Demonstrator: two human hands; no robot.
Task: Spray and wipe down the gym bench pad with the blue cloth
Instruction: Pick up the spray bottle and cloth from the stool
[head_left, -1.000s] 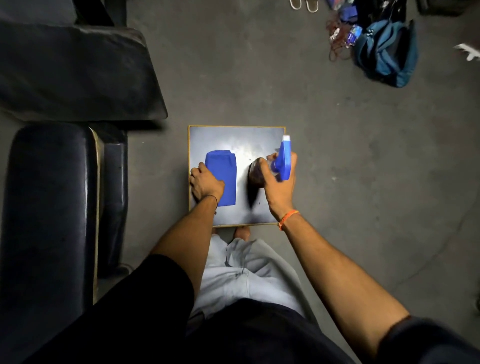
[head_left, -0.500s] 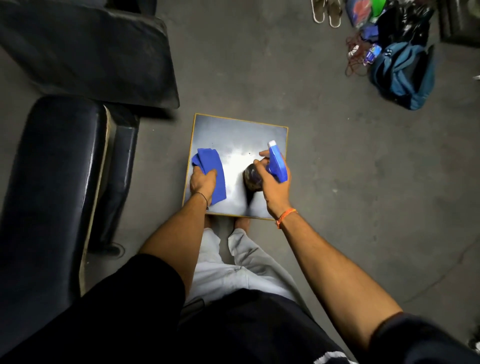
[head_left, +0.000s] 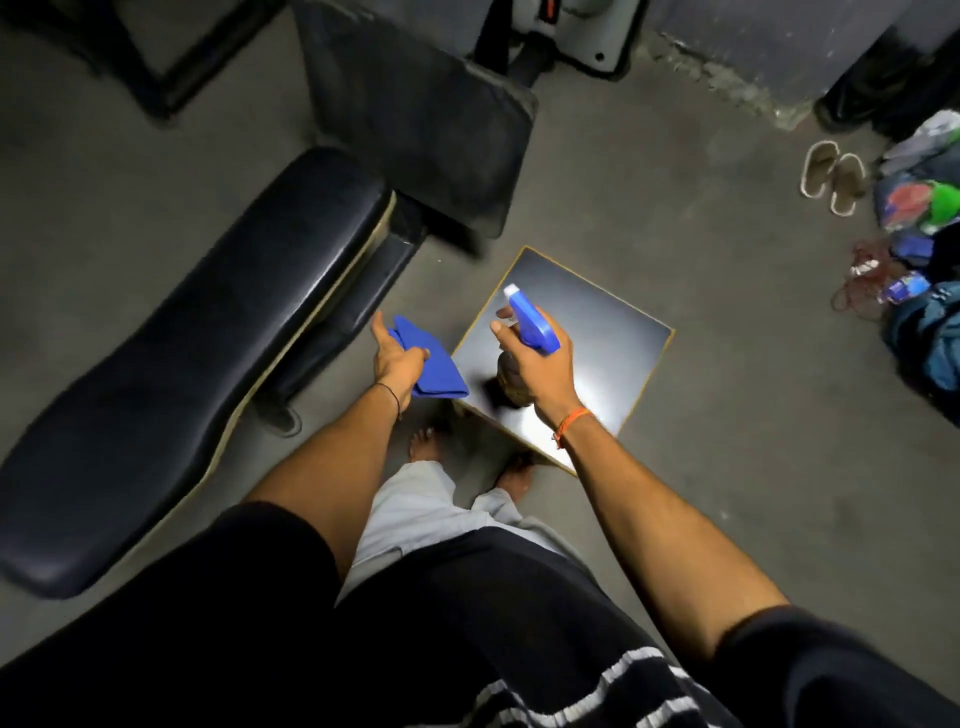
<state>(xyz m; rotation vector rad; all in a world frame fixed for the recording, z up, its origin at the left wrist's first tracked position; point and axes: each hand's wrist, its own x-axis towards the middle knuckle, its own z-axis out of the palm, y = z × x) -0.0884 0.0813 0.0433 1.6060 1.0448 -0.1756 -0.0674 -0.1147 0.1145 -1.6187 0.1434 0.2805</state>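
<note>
The long black gym bench pad (head_left: 197, 358) runs diagonally across the left of the view. My left hand (head_left: 396, 358) holds the folded blue cloth (head_left: 431, 361) in the air, just right of the pad's edge and above the floor. My right hand (head_left: 537, 371) grips a spray bottle (head_left: 530, 322) with a blue trigger head and a brownish body, raised over the small shiny square table (head_left: 613, 353). The nozzle points up and to the left, toward the bench.
A second black angled pad (head_left: 421, 124) stands beyond the bench. Sandals (head_left: 834, 176), bags (head_left: 930, 338) and loose items lie on the concrete floor at the right. My bare feet (head_left: 426, 441) stand by the table's near corner.
Both hands lifted the cloth and the spray bottle off the small table. The view has turned left, bringing the bench pad more into the middle.
</note>
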